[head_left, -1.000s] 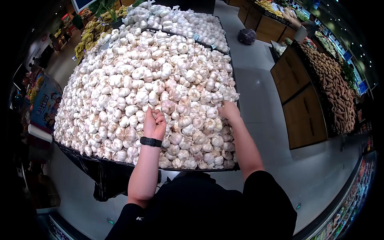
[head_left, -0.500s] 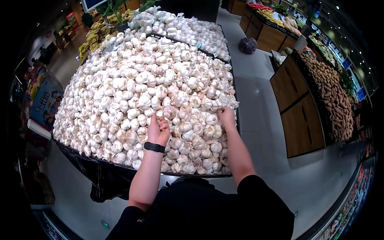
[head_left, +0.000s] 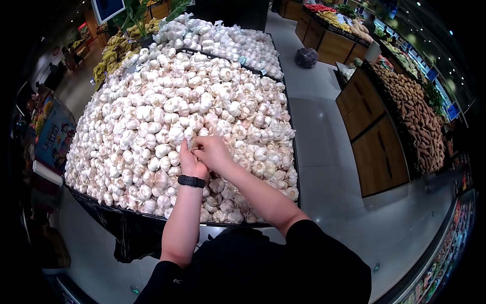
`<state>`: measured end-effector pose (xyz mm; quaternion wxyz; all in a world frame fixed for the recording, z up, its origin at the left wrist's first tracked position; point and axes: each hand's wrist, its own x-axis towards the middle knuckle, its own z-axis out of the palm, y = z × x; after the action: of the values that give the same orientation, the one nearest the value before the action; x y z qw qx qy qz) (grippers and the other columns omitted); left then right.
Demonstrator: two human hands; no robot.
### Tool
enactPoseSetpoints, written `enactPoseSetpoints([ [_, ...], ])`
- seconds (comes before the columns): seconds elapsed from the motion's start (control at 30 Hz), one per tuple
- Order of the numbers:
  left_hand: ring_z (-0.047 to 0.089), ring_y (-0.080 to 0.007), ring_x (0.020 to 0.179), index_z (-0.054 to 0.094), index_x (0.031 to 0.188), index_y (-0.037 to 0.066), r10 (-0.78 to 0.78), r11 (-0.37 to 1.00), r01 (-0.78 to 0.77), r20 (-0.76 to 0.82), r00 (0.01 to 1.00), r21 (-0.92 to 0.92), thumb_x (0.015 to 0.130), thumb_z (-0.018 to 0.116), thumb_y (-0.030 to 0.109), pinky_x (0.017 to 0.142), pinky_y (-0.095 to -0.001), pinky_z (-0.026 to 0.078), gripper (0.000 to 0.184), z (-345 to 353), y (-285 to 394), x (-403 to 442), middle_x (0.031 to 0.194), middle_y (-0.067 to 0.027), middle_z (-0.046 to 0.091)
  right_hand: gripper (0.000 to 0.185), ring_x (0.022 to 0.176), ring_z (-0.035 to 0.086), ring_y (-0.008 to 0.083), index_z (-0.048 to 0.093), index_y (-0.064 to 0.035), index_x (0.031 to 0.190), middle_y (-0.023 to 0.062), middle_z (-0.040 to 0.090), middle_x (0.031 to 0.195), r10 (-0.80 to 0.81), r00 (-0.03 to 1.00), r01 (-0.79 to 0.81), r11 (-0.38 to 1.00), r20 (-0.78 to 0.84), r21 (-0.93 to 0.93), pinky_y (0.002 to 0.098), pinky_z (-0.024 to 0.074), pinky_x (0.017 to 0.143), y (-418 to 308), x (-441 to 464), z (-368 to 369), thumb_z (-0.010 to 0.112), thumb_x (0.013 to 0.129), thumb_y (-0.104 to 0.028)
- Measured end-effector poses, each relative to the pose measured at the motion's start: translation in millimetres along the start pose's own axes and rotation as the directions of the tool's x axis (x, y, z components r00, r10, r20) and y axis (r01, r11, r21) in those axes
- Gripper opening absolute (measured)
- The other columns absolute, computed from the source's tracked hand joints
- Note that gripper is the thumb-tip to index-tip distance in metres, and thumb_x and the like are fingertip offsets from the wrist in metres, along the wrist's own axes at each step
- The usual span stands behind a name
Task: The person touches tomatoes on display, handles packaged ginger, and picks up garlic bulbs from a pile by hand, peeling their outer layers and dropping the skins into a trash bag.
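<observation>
A large heap of white garlic bulbs, tinged pink in places, fills the black-edged display in front of me. Over its near middle part my two hands meet. My left hand, with a black band on its wrist, is turned palm inward with its thumb pointing up and its fingers curled. My right hand reaches across from the right, back of the hand up, its fingertips pinched together at the left palm. Whatever lies between the fingers is too small or hidden to name.
Netted garlic lies behind a dark divider at the back. To the right, across the aisle, a wooden stand holds sweet potatoes and potatoes. A dark round bundle sits on the floor. Black plastic hangs below the display's front edge.
My right hand has moved left from the heap's right side to my left hand, and its fingertips now touch there. The view has shifted slightly; my left hand stays over about the same spot.
</observation>
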<state>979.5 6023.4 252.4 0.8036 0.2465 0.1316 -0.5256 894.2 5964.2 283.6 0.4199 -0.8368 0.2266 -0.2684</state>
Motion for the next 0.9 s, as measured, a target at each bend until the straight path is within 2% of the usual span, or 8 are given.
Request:
enactPoseSetpoints([
  [0.1,0.056,-0.0283,0.113,0.053,0.115,0.002,-0.01,1.0,0.01,0.005,1.0,0.009,0.099,0.042,0.046,0.101,-0.0456,0.044,0.048,-7,10,2,0.118,-0.0131,0.059,0.01,0.069,0.064,0.0279,0.067,-0.0011,0.08,0.0108,0.065,0.067,-0.134,0.989,0.127,0.987,-0.064,-0.103,0.0351,0.0515,0.064,8,7,18,0.068,0.073,-0.008],
  [0.27,0.061,-0.0233,0.105,0.057,0.114,0.006,0.063,0.991,-0.077,0.12,0.991,0.112,0.101,0.042,0.035,0.094,-0.04,0.05,0.035,-33,13,20,0.113,-0.0105,0.063,0.017,0.094,0.058,0.0276,0.07,-0.0053,0.084,0.008,0.065,0.104,-0.489,0.86,0.479,0.674,0.146,-0.563,0.042,0.0472,0.083,1,11,17,0.063,0.069,-0.01],
  [0.37,0.063,-0.0224,0.1,0.056,0.113,0.008,0.13,0.97,-0.142,0.072,0.989,0.2,0.101,0.041,0.032,0.087,-0.0378,0.053,0.031,-45,16,35,0.11,-0.0102,0.063,0.019,0.106,0.054,0.0282,0.07,-0.0049,0.092,0.0087,0.059,0.12,-0.346,0.857,0.5,0.736,0.382,-0.456,0.043,0.0438,0.093,5,12,5,0.063,0.076,-0.012],
  [0.43,0.06,-0.0142,0.072,0.054,0.102,0.005,0.074,0.997,-0.075,0.011,0.997,0.018,0.1,0.047,0.025,0.051,-0.0218,0.049,0.022,-55,24,46,0.09,-0.0071,0.061,0.021,0.106,0.056,0.0286,0.07,-0.0047,0.099,0.0118,0.061,0.113,-0.488,0.836,0.528,0.84,0.253,-0.126,0.0402,0.0457,0.092,7,12,-25,0.063,0.084,-0.017],
  [0.5,0.049,-0.0096,0.059,0.05,0.099,0.001,-0.078,0.941,0.072,-0.006,0.997,-0.331,0.098,0.052,0.021,0.042,-0.0174,0.04,0.02,-39,27,26,0.077,-0.0041,0.051,0.024,0.105,0.059,0.0277,0.069,-0.0043,0.105,0.0126,0.061,0.112,-0.181,0.981,0.18,0.983,0.066,0.023,0.0374,0.0486,0.089,24,9,-72,0.062,0.09,-0.022],
  [0.63,0.047,-0.0086,0.06,0.049,0.093,0.0,-0.109,0.93,0.112,0.027,0.994,-0.35,0.095,0.058,0.024,0.044,-0.0175,0.042,0.025,-46,33,25,0.076,-0.0029,0.049,0.025,0.089,0.066,0.0324,0.07,-0.0047,0.097,0.0159,0.07,0.097,0.284,0.916,-0.399,0.725,-0.284,-0.561,0.0429,0.0521,0.079,123,-25,-157,0.066,0.084,-0.025],
  [0.7,0.049,-0.0087,0.063,0.05,0.094,0.0,-0.091,0.935,0.076,-0.028,0.995,-0.347,0.095,0.058,0.023,0.045,-0.0171,0.043,0.025,-37,31,16,0.077,-0.003,0.05,0.034,0.095,0.066,0.0322,0.07,-0.0059,0.106,0.0163,0.07,0.101,0.548,0.819,-0.503,0.54,-0.171,-0.675,0.0419,0.0517,0.084,144,-47,-170,0.065,0.082,-0.03],
  [0.9,0.052,-0.0088,0.069,0.049,0.103,0.0,-0.117,0.949,0.145,0.114,0.987,-0.281,0.098,0.053,0.023,0.048,-0.0167,0.044,0.024,-50,20,36,0.084,-0.0038,0.052,0.044,0.098,0.066,0.0321,0.069,-0.0058,0.101,0.0165,0.069,0.101,0.617,0.715,-0.655,0.427,-0.329,-0.623,0.0449,0.0529,0.083,197,-56,-139,0.07,0.077,-0.043],
])
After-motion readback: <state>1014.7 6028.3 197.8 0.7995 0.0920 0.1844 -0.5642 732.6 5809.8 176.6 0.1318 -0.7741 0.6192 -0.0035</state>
